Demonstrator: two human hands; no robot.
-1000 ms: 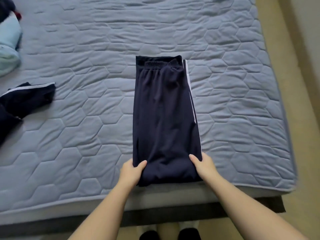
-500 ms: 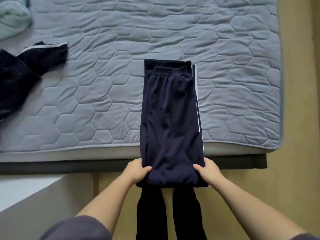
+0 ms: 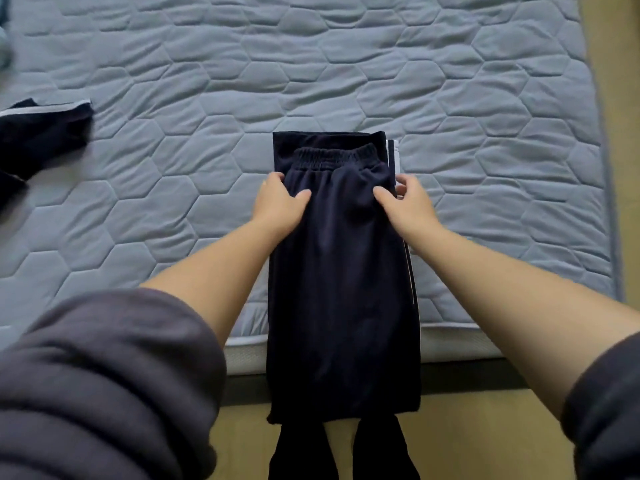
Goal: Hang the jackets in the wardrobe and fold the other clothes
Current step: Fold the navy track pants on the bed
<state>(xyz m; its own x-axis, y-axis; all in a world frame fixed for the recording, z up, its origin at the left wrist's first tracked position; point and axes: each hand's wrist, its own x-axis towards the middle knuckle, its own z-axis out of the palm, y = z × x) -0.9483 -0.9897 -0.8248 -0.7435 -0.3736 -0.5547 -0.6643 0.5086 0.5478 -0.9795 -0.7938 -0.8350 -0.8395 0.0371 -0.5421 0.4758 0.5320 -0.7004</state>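
I see the pants point(image 3: 343, 271) folded lengthwise on the mattress point(image 3: 173, 174), waistband far from me, lower end hanging over the near edge past the dark bed frame point(image 3: 467, 377). L hand point(image 3: 278, 202) grips the left side just below the waistband, thumb on top, fingers round the edge. R hand point(image 3: 408, 206) pinches the white-striped right side likewise. Mattress is grey-blue w/ hexagon quilting. Another dark garment point(image 3: 38, 133) lies well apart at far left. Tan floor point(image 3: 485, 438) below & along the right.
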